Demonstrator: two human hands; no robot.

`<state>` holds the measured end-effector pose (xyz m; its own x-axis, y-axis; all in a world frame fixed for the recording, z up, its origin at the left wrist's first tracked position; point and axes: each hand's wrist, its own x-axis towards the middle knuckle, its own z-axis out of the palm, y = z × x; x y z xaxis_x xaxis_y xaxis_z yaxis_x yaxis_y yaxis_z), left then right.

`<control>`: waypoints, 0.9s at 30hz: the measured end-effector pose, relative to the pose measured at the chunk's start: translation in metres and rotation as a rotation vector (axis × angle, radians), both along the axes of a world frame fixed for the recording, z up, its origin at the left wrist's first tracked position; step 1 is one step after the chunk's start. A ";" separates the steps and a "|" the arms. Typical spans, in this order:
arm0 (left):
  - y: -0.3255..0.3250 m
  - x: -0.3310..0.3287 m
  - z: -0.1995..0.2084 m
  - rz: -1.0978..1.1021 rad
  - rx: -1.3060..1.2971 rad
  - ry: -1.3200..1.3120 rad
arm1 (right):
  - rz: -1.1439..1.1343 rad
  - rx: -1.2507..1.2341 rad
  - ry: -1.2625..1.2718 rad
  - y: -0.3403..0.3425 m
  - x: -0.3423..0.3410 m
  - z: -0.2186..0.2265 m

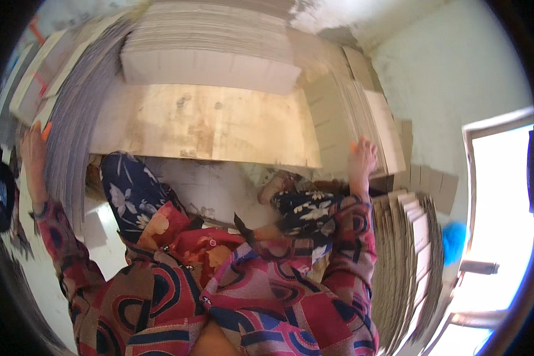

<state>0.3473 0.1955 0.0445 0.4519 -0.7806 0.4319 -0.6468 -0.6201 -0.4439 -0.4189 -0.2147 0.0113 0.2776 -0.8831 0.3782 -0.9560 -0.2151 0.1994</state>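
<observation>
At the far left my left hand [34, 151] rests against the outer side of a tall stack of grey cardboard sheets [80, 133]. Its fingers reach forward along the top edge, and something orange shows at the fingertips. On the other side my right hand [364, 159] has its fingers curled at the near end of a stack of cardboard sheets [332, 118], with a bit of orange at a finger there too. Between them lies a pale wooden board [202, 121]. Slight blur hides the exact contact of the right fingers.
A large pile of cardboard sheets [210, 65] stands on the board's far side. More cardboard stacks [397, 261] stand beside my right arm. My legs in dark floral cloth are below the board's near edge. A bright doorway [504, 219] and a blue bundle [454, 243] are at right.
</observation>
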 end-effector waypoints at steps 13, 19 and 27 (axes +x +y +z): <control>-0.128 -0.167 0.010 -0.391 0.024 0.329 | -0.150 0.174 -0.070 -0.015 0.012 -0.012; -0.154 -0.194 -0.004 -0.564 -0.074 0.413 | -0.151 0.177 -0.068 -0.026 -0.004 -0.015; -0.179 -0.221 -0.008 -0.543 -0.051 0.551 | -0.185 -0.033 -0.354 -0.017 0.017 0.021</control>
<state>0.1267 0.0166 0.0360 0.1714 -0.9393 0.2972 -0.9852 -0.1637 0.0509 -0.4021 -0.2316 0.0325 -0.0374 -0.8919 0.4508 -0.9888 -0.0322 -0.1458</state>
